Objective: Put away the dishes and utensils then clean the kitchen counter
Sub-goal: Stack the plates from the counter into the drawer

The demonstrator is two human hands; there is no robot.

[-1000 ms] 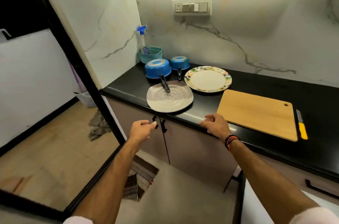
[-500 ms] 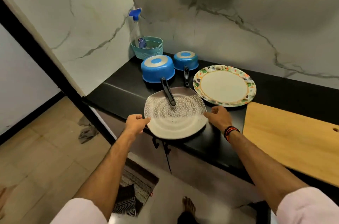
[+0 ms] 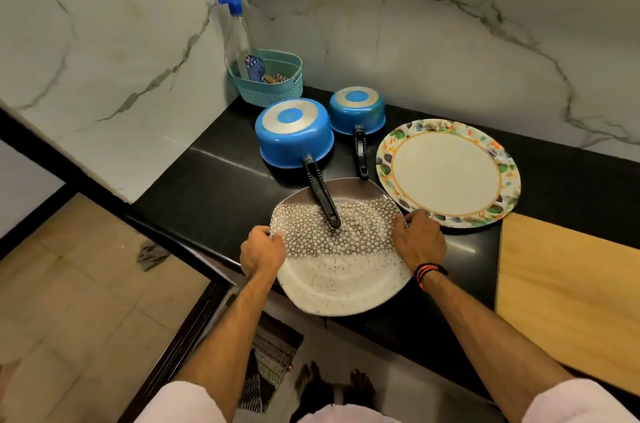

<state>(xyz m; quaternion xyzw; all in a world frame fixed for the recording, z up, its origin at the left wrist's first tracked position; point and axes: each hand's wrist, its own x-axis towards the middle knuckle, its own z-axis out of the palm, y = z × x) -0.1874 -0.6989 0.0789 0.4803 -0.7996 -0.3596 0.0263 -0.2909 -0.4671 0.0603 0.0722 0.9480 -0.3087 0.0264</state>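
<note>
A speckled brown-and-white plate (image 3: 341, 263) lies at the front edge of the black counter (image 3: 214, 176), overhanging it a little. My left hand (image 3: 262, 254) grips its left rim and my right hand (image 3: 417, 240) grips its right rim. The black handle of the larger upturned blue saucepan (image 3: 294, 131) reaches over the plate's far part. A smaller upturned blue saucepan (image 3: 357, 109) stands behind, its handle pointing at the plate. A floral-rimmed white plate (image 3: 446, 173) lies to the right, touching or nearly touching my right hand.
A wooden cutting board (image 3: 568, 298) covers the counter at the right. A teal basket (image 3: 268, 81) holding a spray bottle (image 3: 242, 37) stands in the back corner against the marble wall. A rug (image 3: 270, 363) and a crumpled cloth (image 3: 150, 252) lie on the floor below.
I have moved closer to the counter. Both hands went from hanging in front of the cabinet to taking hold of the speckled plate's two rims.
</note>
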